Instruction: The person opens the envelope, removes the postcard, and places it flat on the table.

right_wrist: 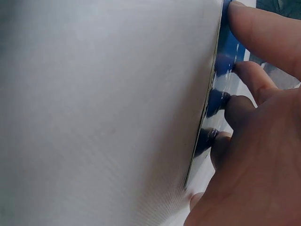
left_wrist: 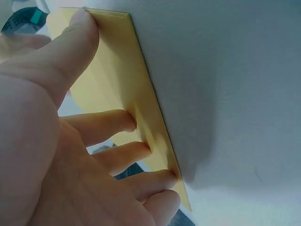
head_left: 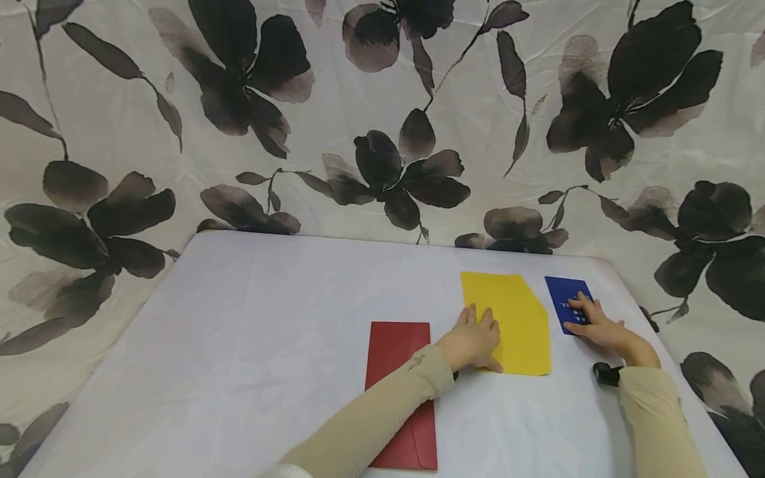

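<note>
Yellow card (head_left: 520,325) under the left hand (head_left: 472,342), on the white table (head_left: 251,345), between the red envelope (head_left: 394,345) and the blue card (head_left: 558,295). Small gaps on both sides; none of the three touch.

Left hand: fingers spread apart, tips resting on the yellow face, thumb at the near edge. Nothing clamped. Left wrist view shows the tips pressing near one long edge rather than gripping it.

Right hand (head_left: 603,332): on the blue card, toward the table's right edge. Thumb and fingers apart, fingers slightly bent, tips on the printed face. Right wrist view shows no finger hooked beneath. White lettering, too small to read.

Red envelope lies apart from both hands, the left sleeve (head_left: 364,425) crossing above it and hiding its middle.

Step in hand, by judgement: placing or squaring the cards, one hand to each; the rough row suggests arranging. Whether either card is fully flat cannot be told.

Next move, as judged: sliding calls for light, even pressure from spread tips; lifting would need a nail under an edge first. Pressing too hard could drag the cloth or skew the row.
</note>
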Tool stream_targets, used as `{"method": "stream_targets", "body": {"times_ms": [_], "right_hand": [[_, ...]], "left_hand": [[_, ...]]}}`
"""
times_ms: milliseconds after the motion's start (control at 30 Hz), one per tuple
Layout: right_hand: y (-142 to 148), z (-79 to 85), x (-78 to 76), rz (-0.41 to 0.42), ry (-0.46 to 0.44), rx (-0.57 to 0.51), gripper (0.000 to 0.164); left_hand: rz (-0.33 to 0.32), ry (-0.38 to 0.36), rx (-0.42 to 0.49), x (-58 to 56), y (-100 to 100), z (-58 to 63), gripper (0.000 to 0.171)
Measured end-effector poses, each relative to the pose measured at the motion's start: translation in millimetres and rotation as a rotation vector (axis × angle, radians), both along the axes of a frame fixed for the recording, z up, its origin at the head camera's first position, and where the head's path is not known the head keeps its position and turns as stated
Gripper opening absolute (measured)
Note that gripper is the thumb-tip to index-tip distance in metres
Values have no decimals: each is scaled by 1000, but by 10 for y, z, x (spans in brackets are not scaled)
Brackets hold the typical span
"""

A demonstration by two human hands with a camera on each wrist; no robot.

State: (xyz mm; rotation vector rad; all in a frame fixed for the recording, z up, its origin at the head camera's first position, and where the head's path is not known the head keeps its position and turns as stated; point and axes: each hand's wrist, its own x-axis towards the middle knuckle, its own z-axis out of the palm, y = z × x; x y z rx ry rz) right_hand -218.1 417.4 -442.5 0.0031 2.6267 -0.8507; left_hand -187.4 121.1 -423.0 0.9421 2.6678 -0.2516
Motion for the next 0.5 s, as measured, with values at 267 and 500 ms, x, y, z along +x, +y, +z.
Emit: {"method": "stream_targets", "body": {"times_ms": [267, 500], "right_hand": [[26, -10, -9, -11, 29, 8, 80], [-100, 65, 25, -81, 148, 35, 69]], "left_hand": [[24, -17, 33, -23, 31, -27, 85], [18, 24, 42, -1, 30, -16, 84]]}}
